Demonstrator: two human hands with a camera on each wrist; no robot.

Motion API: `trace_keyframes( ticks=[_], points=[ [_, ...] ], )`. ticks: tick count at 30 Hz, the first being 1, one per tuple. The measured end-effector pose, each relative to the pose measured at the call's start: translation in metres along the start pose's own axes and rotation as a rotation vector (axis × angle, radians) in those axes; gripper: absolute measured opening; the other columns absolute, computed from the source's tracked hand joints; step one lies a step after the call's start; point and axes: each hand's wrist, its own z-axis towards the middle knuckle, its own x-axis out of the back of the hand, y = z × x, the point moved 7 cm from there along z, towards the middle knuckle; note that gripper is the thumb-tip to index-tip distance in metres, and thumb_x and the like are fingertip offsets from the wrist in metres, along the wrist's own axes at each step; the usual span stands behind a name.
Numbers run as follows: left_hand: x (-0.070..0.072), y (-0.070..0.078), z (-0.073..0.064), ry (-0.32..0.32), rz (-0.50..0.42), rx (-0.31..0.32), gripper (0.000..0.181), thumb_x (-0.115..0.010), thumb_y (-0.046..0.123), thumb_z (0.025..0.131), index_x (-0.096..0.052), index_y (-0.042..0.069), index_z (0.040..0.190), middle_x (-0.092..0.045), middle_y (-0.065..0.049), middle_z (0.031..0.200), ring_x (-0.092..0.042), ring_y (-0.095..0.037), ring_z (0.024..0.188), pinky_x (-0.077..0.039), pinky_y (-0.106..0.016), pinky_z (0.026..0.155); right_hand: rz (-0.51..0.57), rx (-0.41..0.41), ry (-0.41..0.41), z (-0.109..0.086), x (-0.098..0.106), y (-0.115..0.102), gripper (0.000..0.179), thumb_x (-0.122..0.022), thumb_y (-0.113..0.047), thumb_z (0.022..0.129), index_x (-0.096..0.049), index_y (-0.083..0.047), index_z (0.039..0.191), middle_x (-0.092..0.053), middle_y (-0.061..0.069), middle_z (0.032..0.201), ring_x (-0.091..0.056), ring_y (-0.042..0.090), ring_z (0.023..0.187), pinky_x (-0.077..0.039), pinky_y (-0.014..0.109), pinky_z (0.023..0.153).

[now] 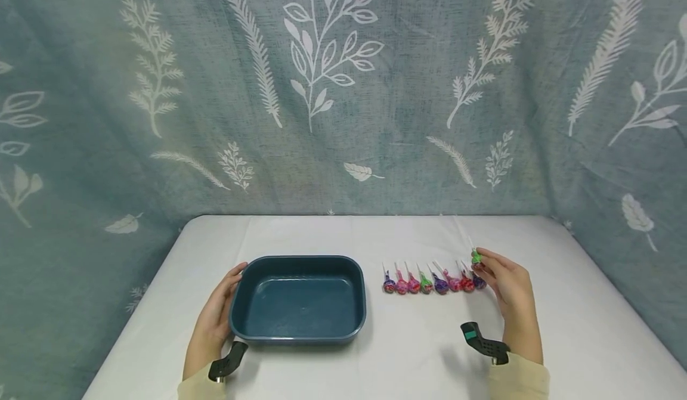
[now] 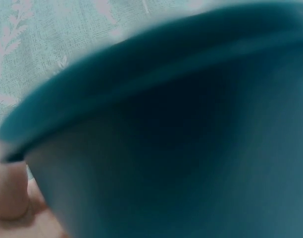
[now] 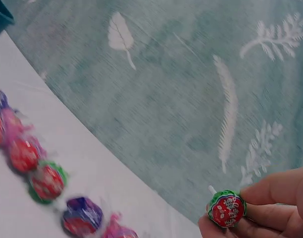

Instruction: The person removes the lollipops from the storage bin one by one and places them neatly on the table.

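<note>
In the head view, a dark teal plastic bin point(image 1: 297, 338) sits on the left half of the white table. My left hand point(image 1: 216, 313) rests along its left outer wall, fingers stretched toward the far corner. The left wrist view shows fingers point(image 2: 10, 191) below the bin's rim. My right hand point(image 1: 507, 281) pinches a green-wrapped lollipop point(image 1: 476, 257), raised over the right end of a lollipop row, its stick pointing up. In the right wrist view its red-and-green head point(image 3: 227, 209) sits between thumb and fingers. Several wrapped lollipops point(image 1: 441, 285) lie side by side, sticks pointing away.
A white cloth covers the table point(image 1: 408, 352). Behind it hangs a blue-green curtain point(image 1: 408, 90) with white leaf prints. Each wrist carries a black camera mount point(image 1: 485, 345). The lollipop row lies right of the bin, with wrappers in purple, pink, red and green.
</note>
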Motion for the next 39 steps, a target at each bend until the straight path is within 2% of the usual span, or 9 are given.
trace_keyframes(
  ticks=[4, 11, 14, 19, 27, 31, 35, 39],
  points=[
    [0.001, 0.001, 0.000, 0.020, 0.006, 0.009, 0.038, -0.050, 0.019, 0.101, -0.044, 0.022, 0.138, -0.061, 0.004, 0.122, -0.056, -0.011, 0.111, -0.045, -0.028, 0.095, 0.025, -0.047, 0.079, 0.006, 0.018, 0.011, 0.035, -0.066, -0.024, 0.092, -0.066, -0.009, 0.124, -0.061, -0.001, 0.108, -0.064, 0.008, 0.092, -0.051, 0.022, 0.080],
    [0.003, 0.002, 0.001, 0.036, 0.021, 0.006, 0.040, -0.049, 0.019, 0.101, -0.043, 0.022, 0.140, -0.061, 0.005, 0.121, -0.055, -0.012, 0.113, -0.045, -0.028, 0.095, -0.102, -0.086, 0.168, -0.020, 0.009, -0.011, 0.041, -0.057, -0.014, 0.097, -0.053, 0.005, 0.133, -0.060, 0.006, 0.108, -0.061, 0.008, 0.086, -0.052, 0.020, 0.075],
    [0.003, 0.001, 0.001, 0.037, 0.018, 0.008, 0.039, -0.049, 0.019, 0.101, -0.043, 0.022, 0.140, -0.061, 0.005, 0.121, -0.055, -0.012, 0.112, -0.045, -0.028, 0.095, -0.171, -0.106, 0.191, -0.027, 0.006, -0.015, 0.041, -0.052, -0.012, 0.098, -0.050, 0.006, 0.135, -0.058, 0.009, 0.113, -0.059, 0.007, 0.085, -0.051, 0.018, 0.074],
    [0.001, 0.002, -0.002, 0.030, 0.037, 0.005, 0.039, -0.048, 0.019, 0.101, -0.042, 0.022, 0.140, -0.061, 0.005, 0.121, -0.056, -0.012, 0.112, -0.045, -0.028, 0.095, -0.270, -0.131, 0.219, -0.029, 0.012, -0.012, 0.042, -0.050, -0.013, 0.099, -0.048, 0.004, 0.138, -0.049, 0.017, 0.130, -0.055, 0.005, 0.087, -0.049, 0.015, 0.073],
    [-0.005, 0.005, -0.008, 0.006, 0.065, -0.009, 0.041, -0.047, 0.020, 0.101, -0.040, 0.021, 0.141, -0.060, 0.006, 0.121, -0.054, -0.012, 0.115, -0.043, -0.029, 0.097, -0.425, -0.100, 0.249, -0.028, 0.017, -0.005, 0.041, -0.053, -0.012, 0.096, -0.052, 0.003, 0.134, -0.059, 0.019, 0.126, -0.056, 0.002, 0.078, -0.047, 0.016, 0.066],
    [-0.002, 0.004, -0.005, 0.014, 0.058, -0.012, 0.041, -0.047, 0.019, 0.101, -0.040, 0.021, 0.141, -0.059, 0.005, 0.123, -0.054, -0.012, 0.115, -0.044, -0.029, 0.096, -0.500, -0.068, 0.254, -0.028, 0.017, -0.006, 0.040, -0.054, -0.011, 0.095, -0.053, 0.005, 0.132, -0.063, 0.018, 0.122, -0.057, 0.000, 0.074, -0.043, 0.017, 0.064],
    [0.001, 0.001, -0.001, 0.030, 0.058, -0.021, 0.042, -0.049, 0.021, 0.100, -0.041, 0.021, 0.142, -0.058, 0.004, 0.125, -0.054, -0.014, 0.116, -0.044, -0.030, 0.096, -0.526, -0.049, 0.251, -0.029, 0.015, -0.008, 0.040, -0.057, -0.010, 0.094, -0.054, 0.006, 0.130, -0.065, 0.018, 0.119, -0.057, 0.000, 0.071, -0.043, 0.018, 0.062],
    [0.002, 0.000, 0.001, 0.042, 0.083, -0.032, 0.045, -0.052, 0.024, 0.099, -0.042, 0.022, 0.142, -0.055, 0.002, 0.130, -0.052, -0.016, 0.120, -0.044, -0.032, 0.097, -0.545, -0.037, 0.247, -0.029, 0.015, -0.009, 0.040, -0.058, -0.009, 0.093, -0.055, 0.007, 0.129, -0.065, 0.018, 0.118, -0.056, -0.001, 0.070, -0.041, 0.024, 0.070]
  ],
)
